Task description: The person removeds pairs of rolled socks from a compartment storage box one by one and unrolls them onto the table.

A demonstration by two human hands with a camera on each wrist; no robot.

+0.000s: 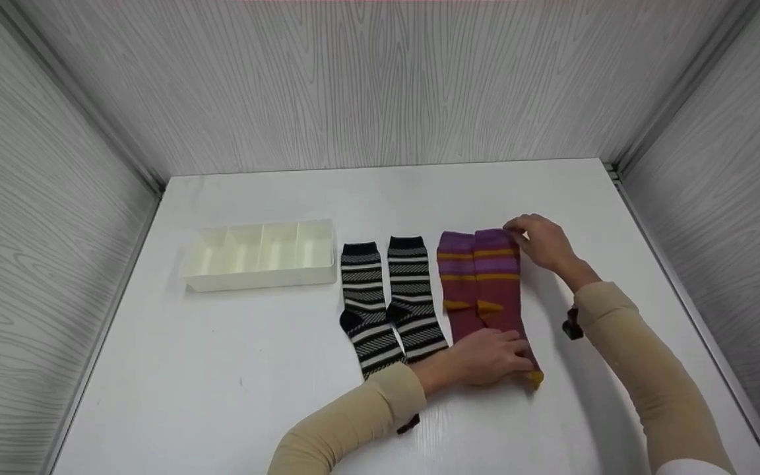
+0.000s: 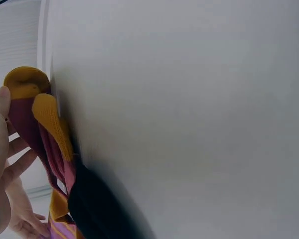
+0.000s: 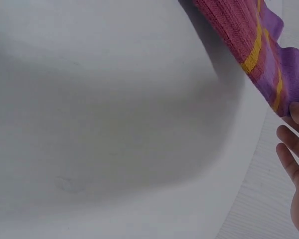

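Two maroon socks with purple and mustard stripes lie side by side, the left sock [image 1: 457, 264] slightly under the right sock [image 1: 497, 264]. At the top, my right hand [image 1: 541, 243] pinches the right sock's purple cuff [image 3: 292, 74] between thumb and fingers. My left hand [image 1: 489, 356] holds the same sock near its mustard toe [image 2: 26, 82], thumb on the edge; it covers the left sock's foot in the head view. Left of them lie two black-and-white striped socks, one [image 1: 363, 284] beside the other [image 1: 410, 284], their toes hidden by my left forearm.
A white box [image 1: 261, 280] with several compartments stands on the white table [image 1: 221, 369], left of the striped socks. Wood-grain panels [image 1: 380, 86] rise behind the table and along both sides.
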